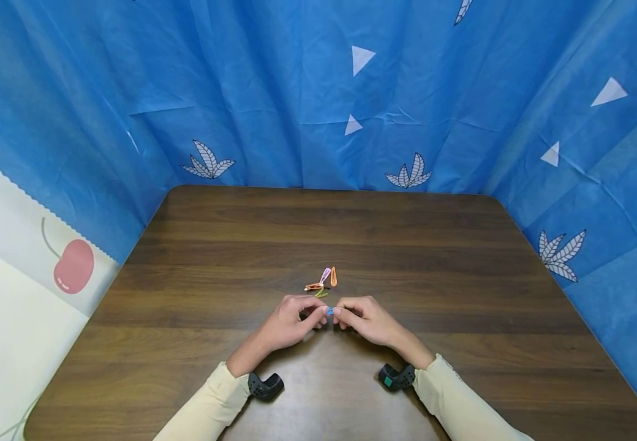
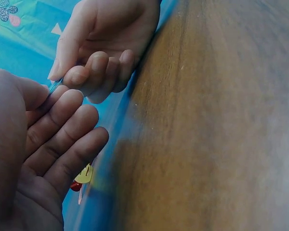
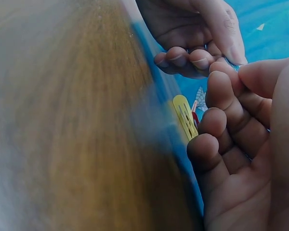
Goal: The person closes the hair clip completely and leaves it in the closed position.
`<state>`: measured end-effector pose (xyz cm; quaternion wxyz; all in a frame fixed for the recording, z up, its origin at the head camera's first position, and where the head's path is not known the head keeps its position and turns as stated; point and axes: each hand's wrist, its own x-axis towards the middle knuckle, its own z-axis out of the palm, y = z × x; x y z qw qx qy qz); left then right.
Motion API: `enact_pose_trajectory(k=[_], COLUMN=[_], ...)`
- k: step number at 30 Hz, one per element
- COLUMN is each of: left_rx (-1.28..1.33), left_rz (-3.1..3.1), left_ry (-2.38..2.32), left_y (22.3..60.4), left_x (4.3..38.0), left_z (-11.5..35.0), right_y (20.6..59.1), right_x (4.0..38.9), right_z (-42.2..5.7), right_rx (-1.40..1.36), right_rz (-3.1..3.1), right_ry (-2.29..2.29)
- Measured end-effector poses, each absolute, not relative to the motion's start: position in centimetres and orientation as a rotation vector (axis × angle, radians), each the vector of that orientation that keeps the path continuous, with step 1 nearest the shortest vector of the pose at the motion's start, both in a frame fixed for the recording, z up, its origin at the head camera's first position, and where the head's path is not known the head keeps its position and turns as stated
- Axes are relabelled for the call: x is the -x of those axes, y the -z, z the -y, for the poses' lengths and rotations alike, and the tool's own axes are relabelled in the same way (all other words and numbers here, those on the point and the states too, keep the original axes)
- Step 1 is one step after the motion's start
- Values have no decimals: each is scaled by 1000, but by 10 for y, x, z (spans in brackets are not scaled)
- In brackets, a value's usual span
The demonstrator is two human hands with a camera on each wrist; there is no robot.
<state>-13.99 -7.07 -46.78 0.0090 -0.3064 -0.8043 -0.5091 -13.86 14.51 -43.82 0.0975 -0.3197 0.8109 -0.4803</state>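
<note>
A small blue hair clip (image 1: 330, 311) is held between both hands, just above the table. My left hand (image 1: 292, 320) pinches its left end between thumb and index finger. The opposite end is pinched the same way by my right hand (image 1: 367, 318). Fingertips cover most of the clip, and only a thin blue strip (image 2: 54, 86) shows in the left wrist view. Just beyond the hands lie several snap hair clips: a pink one (image 1: 326, 275), an orange one (image 1: 334, 277), another orange one (image 1: 313, 286) and a yellow one (image 3: 185, 117).
The brown wooden table (image 1: 407, 245) extends around the hands on all sides. Blue patterned curtain (image 1: 274, 92) hangs behind its far edge and along the right. A dark wrist device (image 1: 266, 387) sits on the left wrist, with another (image 1: 397, 377) on the right.
</note>
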Motion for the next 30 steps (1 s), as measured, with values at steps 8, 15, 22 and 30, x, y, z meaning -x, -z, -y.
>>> enact_pose_trajectory(k=[8, 15, 22, 30], left_rx=[903, 925, 968, 996], left_rz=[2558, 2565, 2552, 2566], left_ry=[1623, 1660, 1673, 1672], left_y=[463, 438, 431, 430], left_x=[137, 126, 123, 122], left_z=[69, 68, 69, 71], right_y=[438, 437, 436, 435], right_x=[138, 138, 137, 136], right_z=[-145, -146, -147, -146], right_rx=[1003, 1041, 1063, 1076], right_rz=[-2389, -2383, -2378, -2381], right_ry=[1435, 1428, 1409, 1393])
